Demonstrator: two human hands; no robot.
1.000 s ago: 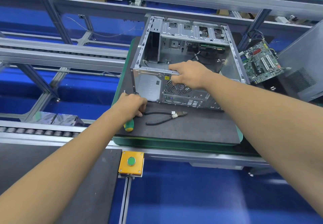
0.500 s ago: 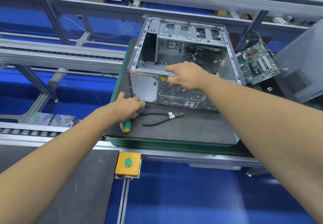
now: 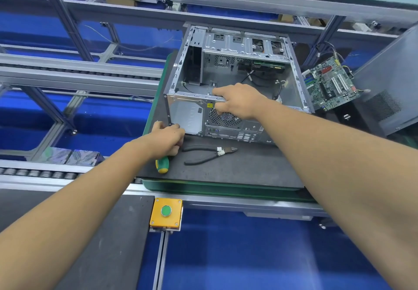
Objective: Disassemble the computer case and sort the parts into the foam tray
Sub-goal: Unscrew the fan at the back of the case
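Steel sheet edges are the first hazard: the computer case (image 3: 237, 81) lies open-side up toward the far edge of the dark mat (image 3: 237, 169) on the counter, and the right hand (image 3: 239, 103) curls over its near top rail, fingers hooked down by the fan grille (image 3: 224, 118). A pull along that rail could drag skin over a burr.

At the case's near-left bottom corner, the left hand (image 3: 167, 139) is wrapped round the green-and-yellow screwdriver (image 3: 162, 165), only the butt of the handle showing below the fist. The tip is hidden, so whether it sits in a screw cannot be told. If it rides out under pressure, it could round the head or jab the mat, and the case may skid toward the far edge unless the right hand braces it.

Loose cables (image 3: 255, 79) inside could snag anything lifted out. The side cutters (image 3: 209, 155) just beside the left hand could be knocked off the near edge. The motherboard (image 3: 330, 83), propped past the case's right side, looks liable to slide.
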